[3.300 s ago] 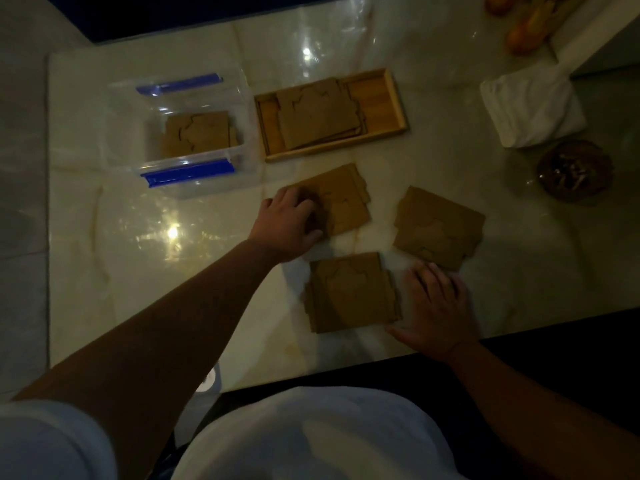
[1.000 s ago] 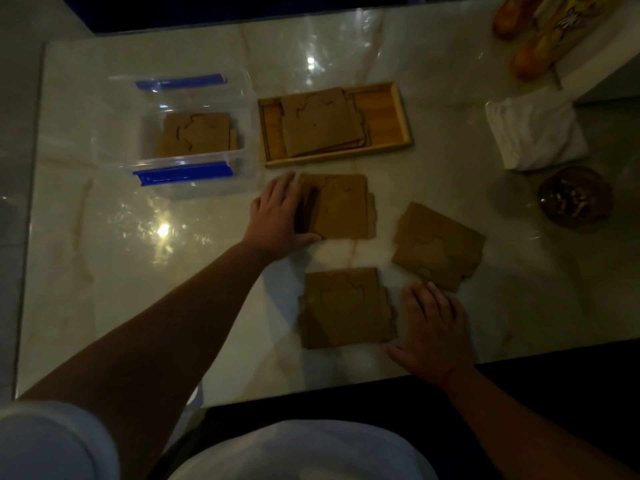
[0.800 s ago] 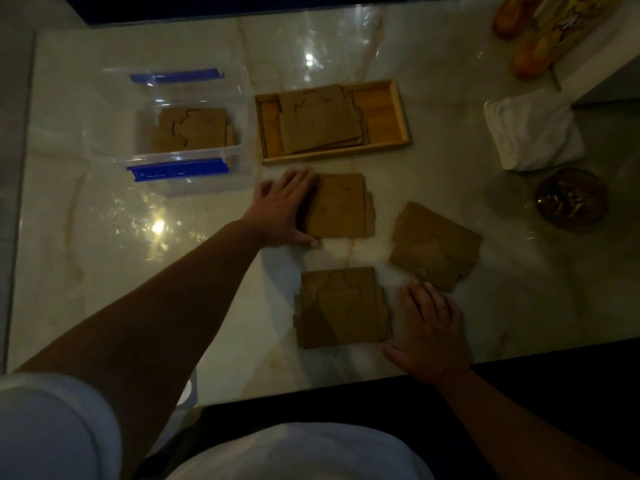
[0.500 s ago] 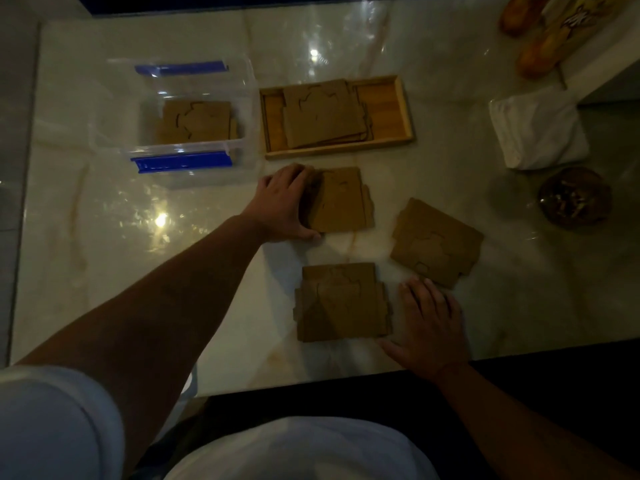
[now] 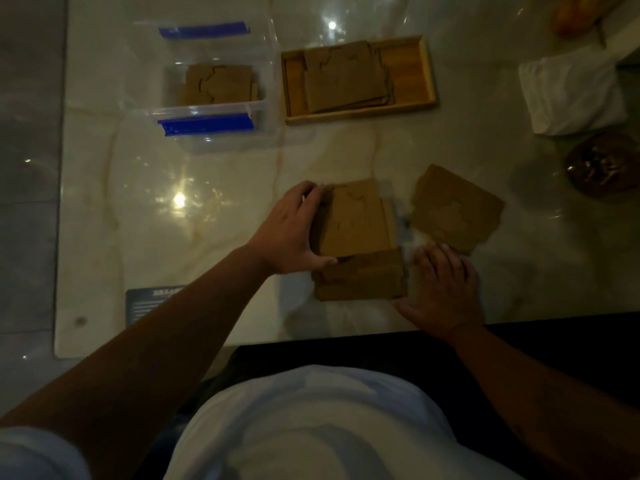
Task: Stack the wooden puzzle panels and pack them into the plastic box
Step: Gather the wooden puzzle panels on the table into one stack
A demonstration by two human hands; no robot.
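Note:
My left hand grips the left edge of a small pile of brown wooden puzzle panels, which overlaps the far part of a second pile near the table's front edge. My right hand lies flat on the table, fingers apart, against the right side of that near pile. A third pile of panels lies to the right, turned at an angle. The clear plastic box with blue clips stands at the back left and holds panels. More panels lie in a wooden tray.
A folded white cloth and a dark round dish sit at the right. Orange objects show at the far right corner. A dark printed card lies near the front left edge of the marble table.
My left hand has drawn its pile of panels toward me, from the table's middle onto the far edge of the near pile. My right hand has stayed beside the near pile.

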